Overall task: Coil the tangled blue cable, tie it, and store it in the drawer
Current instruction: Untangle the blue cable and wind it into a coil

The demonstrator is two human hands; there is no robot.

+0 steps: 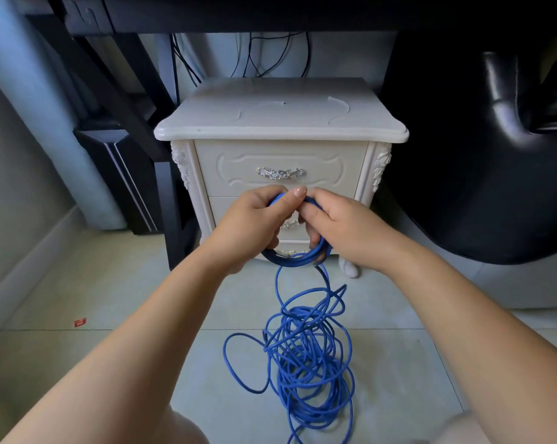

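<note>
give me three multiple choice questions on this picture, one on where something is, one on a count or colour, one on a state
1. Where does the loose cable pile lie?
A. on the nightstand top
B. on the floor in front of the nightstand
C. in an open drawer

2. How many hands grip the coil?
A. none
B. one
C. two

3. What state is the top drawer in?
A. shut
B. half open
C. pulled out fully

Answers: 1 B, the tangle rests on the tiles before the nightstand. 2 C, the left hand and right hand both hold it. 3 A, its front sits flush.
</note>
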